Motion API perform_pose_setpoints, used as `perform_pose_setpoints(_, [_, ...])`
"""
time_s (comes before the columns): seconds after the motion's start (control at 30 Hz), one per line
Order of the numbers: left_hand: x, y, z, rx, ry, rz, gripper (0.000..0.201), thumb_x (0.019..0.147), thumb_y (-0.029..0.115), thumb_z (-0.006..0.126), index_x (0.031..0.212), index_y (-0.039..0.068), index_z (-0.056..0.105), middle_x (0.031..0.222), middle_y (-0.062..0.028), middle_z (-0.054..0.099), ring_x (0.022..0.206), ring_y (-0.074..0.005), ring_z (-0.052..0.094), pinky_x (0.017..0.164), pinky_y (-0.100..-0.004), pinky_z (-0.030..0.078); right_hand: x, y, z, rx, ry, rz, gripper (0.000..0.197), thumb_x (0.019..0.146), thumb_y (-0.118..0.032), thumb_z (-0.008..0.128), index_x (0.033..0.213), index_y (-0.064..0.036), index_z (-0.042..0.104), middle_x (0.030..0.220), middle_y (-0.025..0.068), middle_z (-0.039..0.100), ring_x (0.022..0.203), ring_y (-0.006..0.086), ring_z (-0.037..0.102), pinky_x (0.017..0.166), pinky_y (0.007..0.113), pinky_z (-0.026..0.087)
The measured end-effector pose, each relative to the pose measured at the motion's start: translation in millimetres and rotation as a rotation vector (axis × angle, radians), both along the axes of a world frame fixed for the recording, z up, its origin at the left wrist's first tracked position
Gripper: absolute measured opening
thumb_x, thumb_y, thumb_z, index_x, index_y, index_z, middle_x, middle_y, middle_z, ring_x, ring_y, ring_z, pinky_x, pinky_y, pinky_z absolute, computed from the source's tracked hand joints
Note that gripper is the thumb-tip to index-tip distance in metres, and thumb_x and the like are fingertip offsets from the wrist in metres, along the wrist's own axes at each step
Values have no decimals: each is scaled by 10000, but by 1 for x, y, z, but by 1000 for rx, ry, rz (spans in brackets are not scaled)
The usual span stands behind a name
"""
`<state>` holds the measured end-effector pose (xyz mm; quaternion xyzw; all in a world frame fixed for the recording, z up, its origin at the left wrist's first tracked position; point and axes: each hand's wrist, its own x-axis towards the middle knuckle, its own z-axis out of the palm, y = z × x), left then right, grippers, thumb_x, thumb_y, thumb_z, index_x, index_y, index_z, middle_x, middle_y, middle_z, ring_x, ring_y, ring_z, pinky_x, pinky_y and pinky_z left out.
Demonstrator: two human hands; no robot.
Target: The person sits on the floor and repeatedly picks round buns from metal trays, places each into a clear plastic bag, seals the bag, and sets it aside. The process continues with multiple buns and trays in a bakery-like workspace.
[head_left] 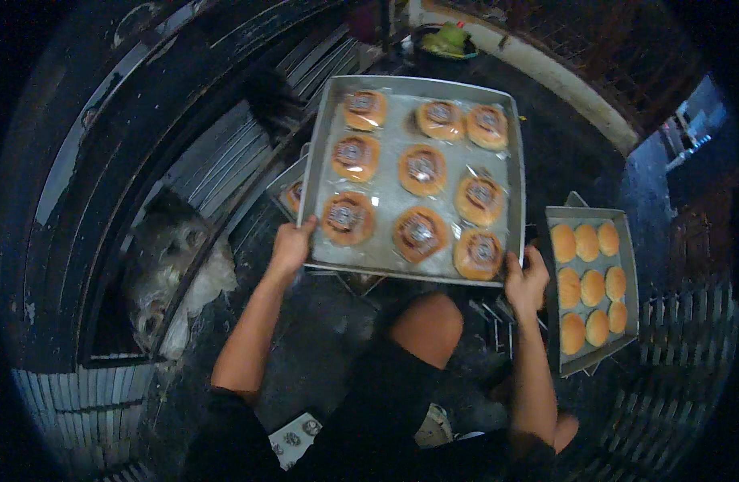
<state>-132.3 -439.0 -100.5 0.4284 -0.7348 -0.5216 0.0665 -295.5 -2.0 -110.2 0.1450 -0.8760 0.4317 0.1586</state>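
Between my two hands a square metal baking tray (pixel 389 136) is held up. Several round golden buns (pixel 422 170) lie on it, each in a clear wrapper with dark print. My left hand (pixel 291 247) grips the tray's near left corner, thumb at the rim and the other fingers mostly hidden. At the near right corner my right hand (pixel 528 281) is closed on the edge. Behind the tray's left side, part of another tray (pixel 282 183) shows, with a bun in it.
To the right stands a second tray (pixel 618 352) of several plain buns (pixel 592 287). Slatted metal (pixel 683 321) lies beyond it. At left are clear plastic bags (pixel 176 273) and metal strips. A white sheet (pixel 293 442) with dark round marks is low down. A basin (pixel 446 42) holds something green.
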Motion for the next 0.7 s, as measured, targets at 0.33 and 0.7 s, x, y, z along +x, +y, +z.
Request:
perform_pose_setpoints(0.33, [65,-97,-147,136,170,67,478,960,381,691,1190,-36,732,1070,-105,745,1017,-194,646,898,-380,485,-37,-130,-118,-58,-206,98,177,888,-122,760,963,26,698,839,158,683,755,312,671,711,430,519])
perform_pose_setpoints(0.7, [98,-83,-192,615,185,260,787,873,561,692,1468,72,531,1302,-95,658,1151,-268,609,1016,-408,442,-3,-121,-180,-773,-1168,-19,538,871,-474,655,1244,-87,663,1146,119,667,1063,286,634,974,433,504])
